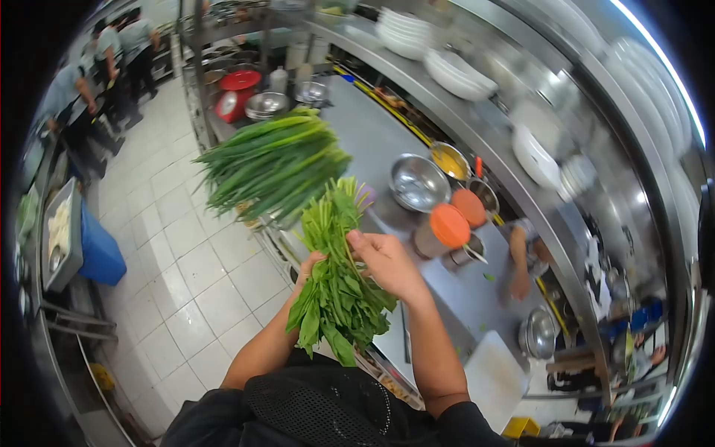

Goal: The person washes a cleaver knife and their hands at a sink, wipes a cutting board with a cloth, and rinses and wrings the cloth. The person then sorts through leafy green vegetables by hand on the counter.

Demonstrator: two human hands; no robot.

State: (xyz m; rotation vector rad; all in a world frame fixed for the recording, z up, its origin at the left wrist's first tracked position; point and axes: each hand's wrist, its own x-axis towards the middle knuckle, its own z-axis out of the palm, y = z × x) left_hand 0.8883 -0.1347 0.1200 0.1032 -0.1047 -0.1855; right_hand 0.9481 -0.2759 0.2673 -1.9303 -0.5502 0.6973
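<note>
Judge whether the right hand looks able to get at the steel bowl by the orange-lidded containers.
Probably yes: nothing appears to block the right hand from the steel bowl; the orange-lidded containers sit to one side. It would likely release the leafy greens first.

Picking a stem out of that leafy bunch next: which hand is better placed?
Probably the right hand: it is mostly in view, at the stems. The left hand is mostly hidden behind the leafy bunch, apparently supporting it.
</note>
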